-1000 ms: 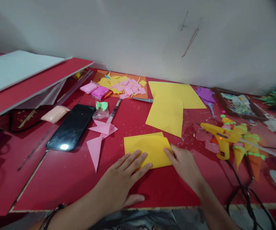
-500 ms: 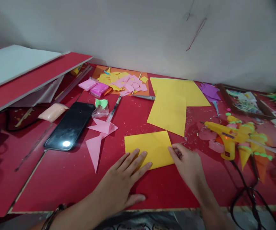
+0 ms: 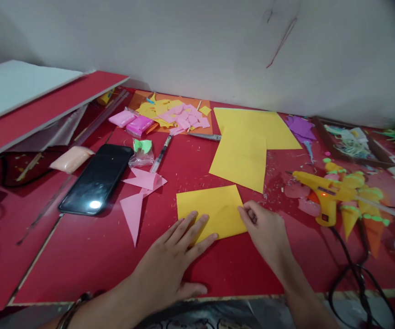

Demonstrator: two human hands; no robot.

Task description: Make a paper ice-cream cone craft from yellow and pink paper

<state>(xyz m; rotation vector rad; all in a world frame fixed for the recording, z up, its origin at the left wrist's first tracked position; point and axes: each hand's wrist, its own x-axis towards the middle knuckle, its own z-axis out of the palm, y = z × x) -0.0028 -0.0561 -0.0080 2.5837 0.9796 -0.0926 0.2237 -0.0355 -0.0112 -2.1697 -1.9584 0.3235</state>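
Note:
A folded yellow paper [image 3: 218,203] lies on the red table in front of me, its near edge toward me. My left hand [image 3: 175,253] rests flat on its lower left part, fingers spread and thumb out on the table. At the paper's right edge, my right hand [image 3: 265,228] is closed, with thumb and forefinger pinching the edge. Just beyond lie larger yellow sheets [image 3: 240,155], one overlapping the other. Pink paper pieces [image 3: 133,210], some cut to points, are left of my left hand.
A black phone [image 3: 97,178], a pen [image 3: 161,153] and clay packets [image 3: 71,159] lie to the left. Paper scraps [image 3: 183,114] and scissors [image 3: 206,136] sit at the back. On the right are a yellow glue gun [image 3: 325,194], its looped cable [image 3: 358,274] and small paper cones [image 3: 350,217].
Both hands keep almost the same place on the folded yellow paper. The whole view has shifted slightly; nothing has been let go.

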